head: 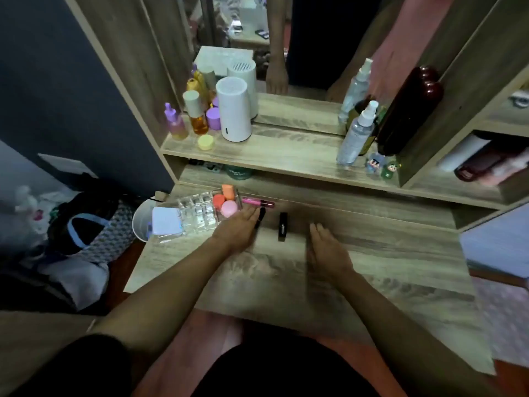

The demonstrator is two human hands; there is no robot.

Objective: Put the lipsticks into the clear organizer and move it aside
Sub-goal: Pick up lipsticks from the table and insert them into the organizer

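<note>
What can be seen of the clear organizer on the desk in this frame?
The clear organizer looks like transparent plastic, split into small square slots in rows, all apparently empty of lipsticks. A larger compartment at its far right end holds three makeup sponges, two orange and one pink. It sits flat near the left edge of the wooden desk, beside a white pad. The left hand lies close by its right end; contact is unclear.

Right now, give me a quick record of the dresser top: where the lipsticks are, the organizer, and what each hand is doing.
surface: wooden dresser top
clear organizer: left side, holding three sponges at its right end
pink lip tube: lying behind the left hand
black lipstick: lying between the hands
second black lipstick: at the left hand's fingertips
left hand: open, flat
right hand: open, empty
</note>
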